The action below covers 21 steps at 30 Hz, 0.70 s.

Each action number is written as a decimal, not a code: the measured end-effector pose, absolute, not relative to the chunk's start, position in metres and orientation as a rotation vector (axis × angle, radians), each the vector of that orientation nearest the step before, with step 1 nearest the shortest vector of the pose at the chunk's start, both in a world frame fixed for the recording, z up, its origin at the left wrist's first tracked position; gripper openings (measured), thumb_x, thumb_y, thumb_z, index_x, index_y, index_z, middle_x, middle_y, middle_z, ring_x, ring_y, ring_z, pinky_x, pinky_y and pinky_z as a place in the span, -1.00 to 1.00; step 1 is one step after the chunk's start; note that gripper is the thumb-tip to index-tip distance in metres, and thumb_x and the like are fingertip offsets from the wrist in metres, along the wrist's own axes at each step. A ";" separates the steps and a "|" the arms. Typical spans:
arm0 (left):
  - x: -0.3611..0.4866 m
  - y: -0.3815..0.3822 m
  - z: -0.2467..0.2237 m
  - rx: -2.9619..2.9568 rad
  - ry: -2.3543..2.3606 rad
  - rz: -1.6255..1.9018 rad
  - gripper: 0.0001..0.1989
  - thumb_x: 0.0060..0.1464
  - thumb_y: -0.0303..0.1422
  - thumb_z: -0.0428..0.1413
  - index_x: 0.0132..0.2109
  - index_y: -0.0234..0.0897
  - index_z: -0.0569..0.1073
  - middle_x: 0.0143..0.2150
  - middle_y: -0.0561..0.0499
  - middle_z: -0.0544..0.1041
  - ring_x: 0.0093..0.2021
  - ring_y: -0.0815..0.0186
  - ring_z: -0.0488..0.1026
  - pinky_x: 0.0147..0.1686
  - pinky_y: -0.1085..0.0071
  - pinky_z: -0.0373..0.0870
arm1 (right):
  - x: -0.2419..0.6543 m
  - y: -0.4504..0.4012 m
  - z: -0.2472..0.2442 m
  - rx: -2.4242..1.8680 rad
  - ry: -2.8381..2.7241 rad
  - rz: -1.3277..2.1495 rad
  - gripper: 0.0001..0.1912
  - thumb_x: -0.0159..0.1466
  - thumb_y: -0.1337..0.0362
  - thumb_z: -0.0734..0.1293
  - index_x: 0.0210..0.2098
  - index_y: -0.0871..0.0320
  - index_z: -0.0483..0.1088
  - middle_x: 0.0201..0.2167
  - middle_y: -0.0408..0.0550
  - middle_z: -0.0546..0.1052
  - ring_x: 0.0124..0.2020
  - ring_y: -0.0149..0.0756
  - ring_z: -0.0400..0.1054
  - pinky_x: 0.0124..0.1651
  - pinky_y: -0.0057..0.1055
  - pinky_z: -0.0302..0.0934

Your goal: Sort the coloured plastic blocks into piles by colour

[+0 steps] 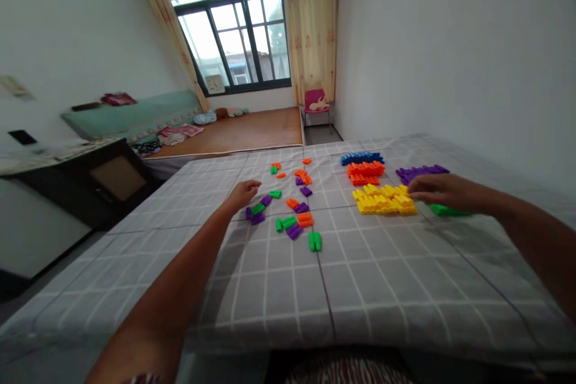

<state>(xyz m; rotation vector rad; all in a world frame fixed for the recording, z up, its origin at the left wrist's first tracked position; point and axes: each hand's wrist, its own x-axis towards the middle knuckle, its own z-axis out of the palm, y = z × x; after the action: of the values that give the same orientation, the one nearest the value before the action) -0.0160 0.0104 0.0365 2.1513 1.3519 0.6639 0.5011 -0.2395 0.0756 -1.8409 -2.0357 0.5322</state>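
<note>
My left hand (244, 194) hovers above the cloth at the left of the scattered plastic pieces, fingers loosely bent and apart, with nothing visible in it. Closest to it are a purple piece (266, 200) and a green piece (258, 209). My right hand (431, 188) is at the right edge of the stacked yellow pieces (384, 200), fingers reaching left and thumb below; I see nothing between them. Partly behind that hand lie purple pieces (416, 173) and green pieces (449, 210). Whether the fingertips touch the yellow stack cannot be made out.
Orange pieces (365, 171) and blue pieces (362, 158) stand in rows behind the yellow ones. More loose pieces, such as a green pair (315, 242), lie mid-table on the checked cloth (378, 288). A wall (472, 60) borders the right side; a bed (252, 129) is beyond.
</note>
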 end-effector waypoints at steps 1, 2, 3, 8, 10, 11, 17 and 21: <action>-0.005 0.018 0.036 2.270 1.378 0.589 -0.60 0.10 -0.33 0.03 0.05 -0.36 0.48 -0.02 -0.19 0.57 -0.05 0.16 0.51 -0.05 0.28 0.41 | 0.466 -0.231 0.080 -1.758 -2.111 0.573 -0.65 0.22 -0.07 0.25 -0.26 0.02 0.48 -0.27 0.04 0.56 -0.28 -0.17 0.44 -0.23 -0.28 0.30; 0.007 0.025 0.035 2.374 1.413 0.501 -0.58 0.13 -0.36 0.01 0.11 -0.36 0.44 0.04 -0.21 0.54 -0.01 0.17 0.49 -0.01 0.30 0.39 | 0.432 -0.223 0.082 -1.677 -2.170 0.593 -0.66 0.22 -0.05 0.26 -0.28 0.05 0.48 -0.30 0.01 0.56 -0.31 -0.19 0.43 -0.26 -0.31 0.29; 0.019 0.033 0.035 2.458 1.445 0.425 -0.57 0.14 -0.37 0.01 0.15 -0.35 0.41 0.11 -0.21 0.49 0.05 0.17 0.46 0.04 0.31 0.35 | 0.401 -0.215 0.081 -1.600 -2.216 0.599 -0.68 0.23 -0.01 0.26 -0.29 0.07 0.48 -0.32 -0.01 0.56 -0.33 -0.22 0.42 -0.28 -0.33 0.27; 0.062 0.070 0.034 2.515 1.527 0.351 -0.59 0.11 -0.38 0.08 0.13 -0.30 0.42 0.18 -0.20 0.43 0.19 0.13 0.34 0.14 0.31 0.24 | 0.305 -0.182 0.052 -1.323 -2.312 0.653 -0.83 0.22 0.21 0.27 -0.28 0.12 0.47 -0.39 -0.09 0.55 -0.40 -0.32 0.39 -0.34 -0.42 0.21; 0.071 0.084 0.031 2.511 1.571 0.330 -0.60 0.12 -0.38 0.07 0.11 -0.31 0.42 0.16 -0.23 0.45 0.19 0.12 0.35 0.14 0.30 0.23 | 0.291 -0.174 0.037 -1.241 -2.269 0.699 -0.83 0.22 0.24 0.26 -0.28 0.13 0.46 -0.41 -0.11 0.53 -0.42 -0.35 0.37 -0.34 -0.43 0.20; 0.073 0.090 0.030 2.505 1.594 0.323 -0.60 0.13 -0.37 0.05 0.12 -0.32 0.41 0.16 -0.25 0.44 0.19 0.11 0.35 0.14 0.29 0.23 | 0.287 -0.171 0.029 -1.213 -2.224 0.722 -0.83 0.23 0.25 0.25 -0.27 0.13 0.46 -0.41 -0.11 0.53 -0.42 -0.36 0.37 -0.34 -0.44 0.20; 0.082 0.119 0.018 2.440 1.697 0.310 -0.59 0.12 -0.33 0.06 0.11 -0.34 0.41 0.12 -0.33 0.45 0.14 0.03 0.39 0.08 0.20 0.28 | 0.287 -0.167 0.001 -1.269 -1.980 0.749 -0.85 0.24 0.24 0.25 -0.30 0.11 0.45 -0.48 -0.15 0.50 -0.46 -0.35 0.33 -0.40 -0.42 0.16; 0.084 0.125 0.021 2.375 1.738 0.395 -0.61 0.05 -0.33 0.12 0.05 -0.32 0.45 0.06 -0.33 0.49 0.09 0.00 0.42 0.01 0.20 0.32 | 0.286 -0.169 -0.002 -1.243 -2.018 0.755 -0.87 0.22 0.26 0.26 -0.29 0.07 0.45 -0.41 -0.14 0.52 -0.41 -0.31 0.35 -0.34 -0.38 0.19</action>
<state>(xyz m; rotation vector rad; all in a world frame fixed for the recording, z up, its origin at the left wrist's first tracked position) 0.0840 0.1247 0.0215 2.3748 1.7377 0.3951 0.2864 -0.1690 -0.0016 -1.2429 -2.0180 0.7554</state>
